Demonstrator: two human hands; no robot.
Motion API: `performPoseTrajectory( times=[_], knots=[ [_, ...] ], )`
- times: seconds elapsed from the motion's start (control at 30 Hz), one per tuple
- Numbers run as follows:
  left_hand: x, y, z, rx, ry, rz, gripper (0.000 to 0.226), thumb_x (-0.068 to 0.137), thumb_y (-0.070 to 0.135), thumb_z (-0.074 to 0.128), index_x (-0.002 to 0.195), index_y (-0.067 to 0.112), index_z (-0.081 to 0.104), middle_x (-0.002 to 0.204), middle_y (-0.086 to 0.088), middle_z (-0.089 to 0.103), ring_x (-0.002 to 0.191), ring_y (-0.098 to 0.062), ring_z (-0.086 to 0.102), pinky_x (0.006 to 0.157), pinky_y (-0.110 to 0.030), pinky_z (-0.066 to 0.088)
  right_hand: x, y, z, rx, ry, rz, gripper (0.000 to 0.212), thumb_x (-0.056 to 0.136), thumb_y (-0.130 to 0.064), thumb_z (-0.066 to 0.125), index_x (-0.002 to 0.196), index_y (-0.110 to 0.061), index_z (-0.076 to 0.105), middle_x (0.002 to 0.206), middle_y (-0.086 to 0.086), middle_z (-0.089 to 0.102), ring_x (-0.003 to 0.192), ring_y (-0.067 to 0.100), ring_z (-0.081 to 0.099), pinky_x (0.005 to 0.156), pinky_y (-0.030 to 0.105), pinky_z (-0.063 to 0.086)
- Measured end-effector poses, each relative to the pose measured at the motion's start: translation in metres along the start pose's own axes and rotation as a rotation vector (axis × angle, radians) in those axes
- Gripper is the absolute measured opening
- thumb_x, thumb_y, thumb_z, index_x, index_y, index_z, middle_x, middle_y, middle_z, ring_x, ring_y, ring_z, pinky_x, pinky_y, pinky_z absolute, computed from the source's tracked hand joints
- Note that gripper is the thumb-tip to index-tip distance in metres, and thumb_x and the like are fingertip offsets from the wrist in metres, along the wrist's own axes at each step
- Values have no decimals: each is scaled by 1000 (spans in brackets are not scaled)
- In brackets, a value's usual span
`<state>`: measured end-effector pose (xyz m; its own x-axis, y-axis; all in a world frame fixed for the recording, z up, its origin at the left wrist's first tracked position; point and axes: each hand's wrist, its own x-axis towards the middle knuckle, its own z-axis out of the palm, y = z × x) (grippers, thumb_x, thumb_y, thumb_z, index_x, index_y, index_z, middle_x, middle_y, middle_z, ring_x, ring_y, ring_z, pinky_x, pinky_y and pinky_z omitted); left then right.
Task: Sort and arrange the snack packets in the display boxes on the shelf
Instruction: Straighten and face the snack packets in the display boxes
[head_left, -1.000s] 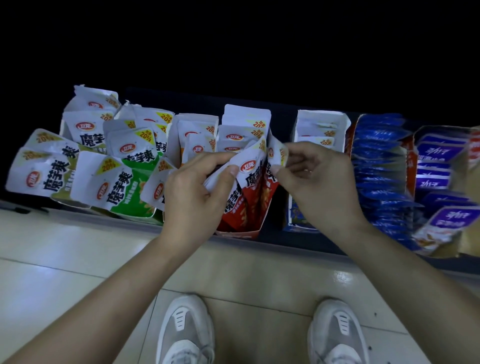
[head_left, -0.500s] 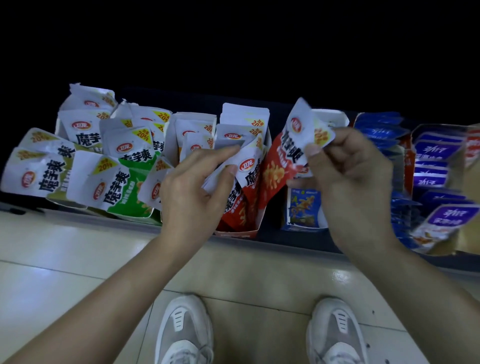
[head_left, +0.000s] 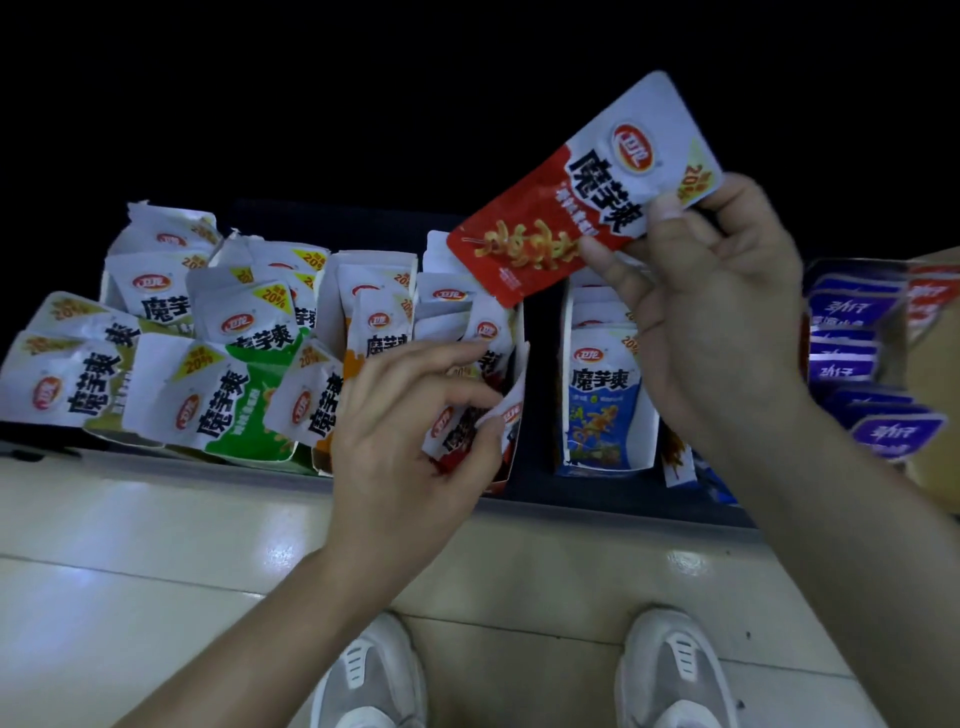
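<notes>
My right hand (head_left: 711, 322) pinches a red and white snack packet (head_left: 576, 197) by its top corner and holds it up above the shelf, tilted. My left hand (head_left: 410, 421) reaches into the red display box (head_left: 511, 457), with its fingers curled round the tops of the red packets (head_left: 457, 426) standing in it. Left of that box, orange packets (head_left: 374, 332) and green packets (head_left: 223, 400) stand in their own boxes. A blue packet (head_left: 602, 400) stands at the front of the box on the right.
Purple packets (head_left: 852, 332) fill boxes at the far right, beside a cardboard carton (head_left: 935, 410). The dark shelf edge (head_left: 597, 501) runs across in front of the boxes. Beige floor tiles (head_left: 156, 545) and my two white shoes (head_left: 379, 680) are below.
My right hand drew one red packet out of the red box and lifted it up and to the right. My left hand stayed in the red box, gripping the other packets.
</notes>
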<state>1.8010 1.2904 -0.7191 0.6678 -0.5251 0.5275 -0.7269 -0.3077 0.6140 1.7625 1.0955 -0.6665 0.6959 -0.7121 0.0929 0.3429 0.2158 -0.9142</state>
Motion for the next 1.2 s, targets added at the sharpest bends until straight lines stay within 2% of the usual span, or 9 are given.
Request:
performPoseTrajectory(
  times=[0.13, 0.33, 0.5, 0.57, 0.67, 0.77, 0.83, 0.97, 1.2],
  knots=[
    [3, -7, 5, 149, -48, -75, 24, 77, 38, 84, 87, 17, 78, 122, 2, 64, 107, -27, 58, 86, -45, 46, 1, 5, 3, -75, -137, -7, 7, 103, -2, 45, 104, -5, 51, 89, 4, 65, 99, 20, 64, 90, 38, 56],
    [11, -7, 5, 41, -60, -141, 5, 83, 22, 76, 85, 19, 79, 118, 11, 61, 102, -17, 55, 85, -37, 47, 5, 4, 7, -60, -219, -41, 13, 103, -1, 43, 98, -10, 52, 80, -8, 67, 92, 14, 63, 92, 41, 55],
    [16, 2, -4, -220, 30, -316, 20, 88, 7, 76, 103, 21, 75, 104, 13, 69, 102, -4, 66, 86, -18, 51, 5, 10, 12, -4, -255, -21, 9, 103, -2, 44, 105, -5, 52, 95, 4, 68, 105, 24, 63, 91, 42, 56],
    [16, 1, -5, -232, 57, -329, 17, 90, 13, 76, 103, 23, 74, 99, 16, 70, 99, -10, 67, 85, -24, 52, 4, 17, 13, -49, -268, -16, 9, 102, -1, 46, 105, -5, 53, 94, 0, 71, 104, 21, 66, 87, 40, 57],
    [13, 4, -8, -227, 87, -374, 9, 90, 25, 74, 95, 32, 72, 83, 15, 66, 89, -20, 64, 76, -31, 51, 4, 24, 12, -214, -270, -8, 9, 102, -1, 48, 108, -1, 54, 97, 3, 71, 103, 23, 69, 82, 34, 59],
    [16, 13, -21, -233, 92, -396, 16, 91, 20, 75, 93, 34, 70, 76, 9, 62, 76, -9, 60, 66, -16, 45, 10, 25, 12, -458, -313, -52, 7, 101, -6, 53, 105, -3, 58, 93, 6, 71, 95, 20, 70, 81, 36, 60],
    [21, 19, -33, -320, 70, -423, 9, 93, 16, 71, 92, 25, 71, 74, 3, 68, 69, -7, 63, 61, -21, 50, 15, 22, 13, -631, -350, -128, 9, 100, -11, 57, 101, -3, 62, 89, 7, 69, 87, 18, 68, 78, 38, 59],
    [40, 32, -63, -457, 46, -459, 5, 96, 14, 67, 97, 18, 69, 87, 2, 76, 83, -11, 73, 65, -25, 57, 28, 7, 16, -976, -432, -157, 11, 96, -18, 66, 89, -9, 65, 77, -4, 62, 75, 13, 63, 73, 33, 56],
    [117, 50, -113, -288, -66, -241, 9, 101, 16, 61, 107, 10, 58, 101, 9, 68, 97, 0, 69, 75, -20, 58, 48, -13, 22, -1272, -621, 8, 12, 84, -17, 79, 83, -5, 76, 73, -4, 64, 62, 0, 53, 64, 21, 44]
  ],
)
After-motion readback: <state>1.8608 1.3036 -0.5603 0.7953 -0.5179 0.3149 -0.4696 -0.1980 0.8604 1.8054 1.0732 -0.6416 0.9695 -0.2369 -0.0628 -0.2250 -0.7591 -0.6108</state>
